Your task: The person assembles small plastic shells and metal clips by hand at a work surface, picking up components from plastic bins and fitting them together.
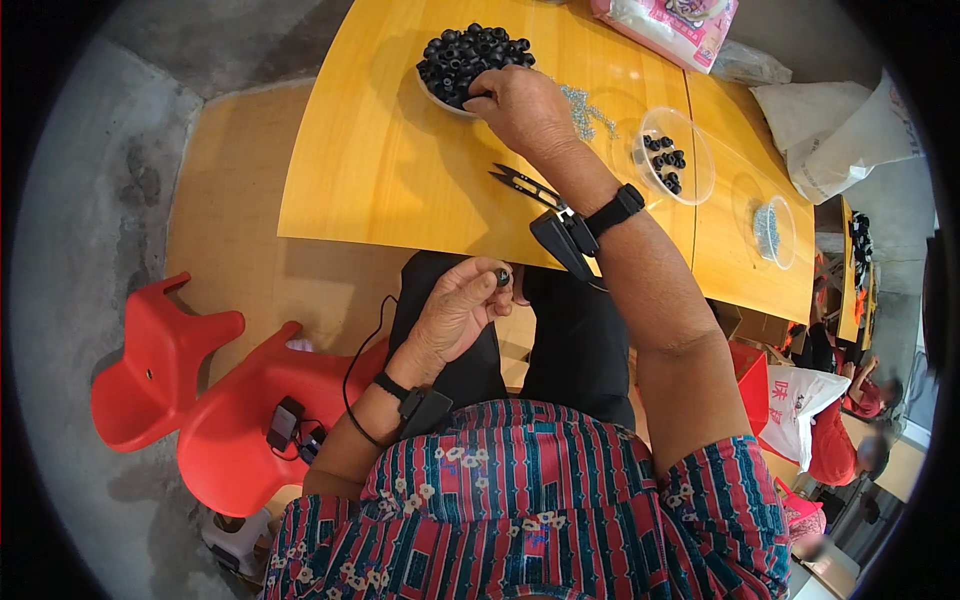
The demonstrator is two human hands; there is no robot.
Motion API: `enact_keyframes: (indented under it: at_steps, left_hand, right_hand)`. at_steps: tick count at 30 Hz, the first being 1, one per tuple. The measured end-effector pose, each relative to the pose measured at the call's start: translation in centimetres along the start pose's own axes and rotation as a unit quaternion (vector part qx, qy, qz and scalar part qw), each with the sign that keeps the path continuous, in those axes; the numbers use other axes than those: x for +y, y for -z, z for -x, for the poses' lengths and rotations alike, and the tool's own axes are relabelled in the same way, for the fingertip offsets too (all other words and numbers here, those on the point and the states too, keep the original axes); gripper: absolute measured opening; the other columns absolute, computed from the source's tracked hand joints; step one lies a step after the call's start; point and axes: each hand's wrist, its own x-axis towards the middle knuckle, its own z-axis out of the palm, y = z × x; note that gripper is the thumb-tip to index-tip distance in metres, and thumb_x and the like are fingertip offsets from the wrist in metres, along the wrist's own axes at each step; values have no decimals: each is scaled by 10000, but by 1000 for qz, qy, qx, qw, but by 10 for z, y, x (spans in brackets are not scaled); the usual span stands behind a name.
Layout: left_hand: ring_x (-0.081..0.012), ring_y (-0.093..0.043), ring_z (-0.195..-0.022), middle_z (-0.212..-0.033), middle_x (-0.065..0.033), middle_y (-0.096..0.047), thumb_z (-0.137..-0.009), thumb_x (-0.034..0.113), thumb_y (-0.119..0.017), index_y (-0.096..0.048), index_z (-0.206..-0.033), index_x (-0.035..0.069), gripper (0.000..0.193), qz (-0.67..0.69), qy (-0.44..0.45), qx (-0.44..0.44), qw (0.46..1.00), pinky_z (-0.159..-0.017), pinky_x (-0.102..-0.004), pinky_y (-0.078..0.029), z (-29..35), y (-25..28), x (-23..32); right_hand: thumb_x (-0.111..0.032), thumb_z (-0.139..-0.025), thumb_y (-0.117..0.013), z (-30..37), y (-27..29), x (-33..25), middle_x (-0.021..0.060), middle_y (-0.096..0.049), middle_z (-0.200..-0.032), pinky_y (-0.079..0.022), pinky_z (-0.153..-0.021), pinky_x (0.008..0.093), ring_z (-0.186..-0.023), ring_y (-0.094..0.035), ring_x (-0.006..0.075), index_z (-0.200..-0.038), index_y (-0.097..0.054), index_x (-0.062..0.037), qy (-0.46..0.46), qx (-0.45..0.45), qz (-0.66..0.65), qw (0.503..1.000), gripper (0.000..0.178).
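My left hand is closed near my lap, below the table's front edge, with a small black round plastic piece between thumb and fingers. Across the table, my right hand reaches to the near right rim of a bowl heaped with small black hollow plastic pieces. Its fingers are curled together against the pile, and whatever lies between them is hidden. Beside this hand is a loose scatter of tiny silvery bits, too small to name. Black thread snips lie under my right forearm.
On the yellow table, a clear tub holds several black pieces; another clear tub contains silvery bits. A pink package stands at the back. Red chairs are at left, one carrying a dark device. Other people sit far right.
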Motion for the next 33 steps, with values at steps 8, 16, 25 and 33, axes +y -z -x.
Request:
enact_keyframes:
  at_steps: [8,16,25,33]
  left_hand:
    - [-124,-498,-768,-842,-27,-534,-862,262,-641,-568,-970,57,243,2,0,4,1000,-720,-276,-438,-1,0,2]
    - [-124,-500,-770,-854,-31,-542,-864,244,-640,-572,-975,54,230,19,0,9,1000,-726,-279,-440,-2,0,4]
    - [-122,-502,-775,-871,-34,-541,-881,232,-615,-572,-973,56,204,9,-11,16,1000,-727,-276,-442,-3,8,2]
    - [-121,-473,-759,-865,-27,-493,-916,239,-559,-529,-1019,52,216,-4,-68,3,998,-714,-256,-437,-9,11,17]
  right_hand:
    - [-206,-760,-615,-12,4,2,134,-664,-777,-507,-703,408,-750,-631,325,-854,-695,-106,20,-74,16,997,159]
    - [-170,-800,-571,-12,-3,5,132,-638,-896,-490,-735,413,-835,-613,324,-880,-631,-56,50,-84,54,994,152]
    - [-99,-845,-580,11,-1,21,101,-605,-819,-495,-624,325,-671,-589,212,-911,-561,-17,11,3,-280,960,106]
    - [-68,-897,-544,92,34,-6,64,-574,-813,-457,-585,252,-582,-460,92,-937,-559,-22,-188,-75,-720,664,63]
